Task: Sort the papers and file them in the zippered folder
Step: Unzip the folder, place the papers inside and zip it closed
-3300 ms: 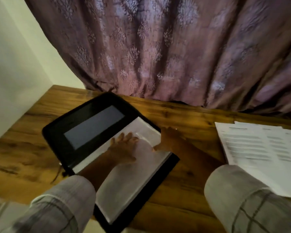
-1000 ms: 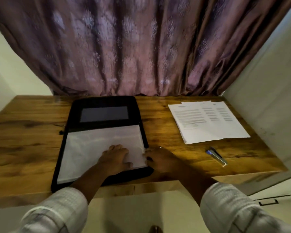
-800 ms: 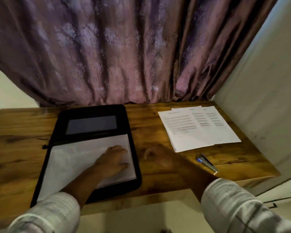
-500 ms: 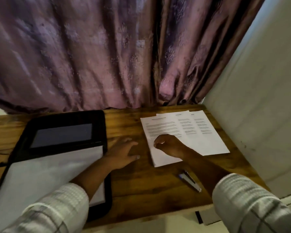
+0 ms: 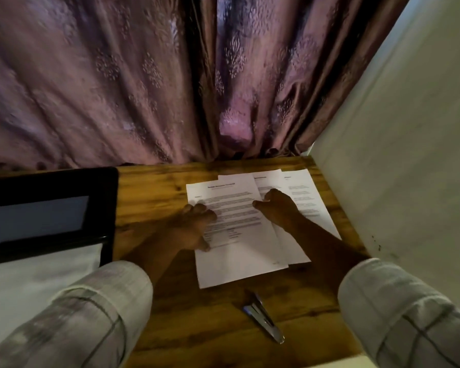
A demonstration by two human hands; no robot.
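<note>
Papers [image 5: 290, 181] lie fanned out on the right half of the wooden bench [image 5: 154, 187], near the back edge and close to the pale wall [image 5: 409, 128]. Printed text faces up. The top sheet [image 5: 239, 264] sits furthest left and overlaps the sheets under it.

Left hand [image 5: 194, 227] is on the top sheet's left edge, fingers bent, fingertips and thumb down on the paper. Cannot tell whether its grip has the edge pinched or only presses on it.

Right hand [image 5: 276, 208] is at the top sheet's right edge, where it overlaps the next sheet. Grip is narrow: fingers curled under, thumb tip pointing left onto the top sheet, pinching that edge. The frame is a bit blurred there.

Both forearms come in from the bottom, in pale checked sleeves [image 5: 96, 314] rolled up.

Black zippered folder [image 5: 109, 208] lies open at the left of the bench and is cut off by the frame. It has a grey panel on its far half and a white sheet [image 5: 37, 277] on its near half. Folder and papers are apart, with bare wood between them.

A silver and blue pen [image 5: 263, 324] lies on the bench just in front of the papers, not touching them.

A purple patterned curtain [image 5: 104, 75] hangs behind the bench.
</note>
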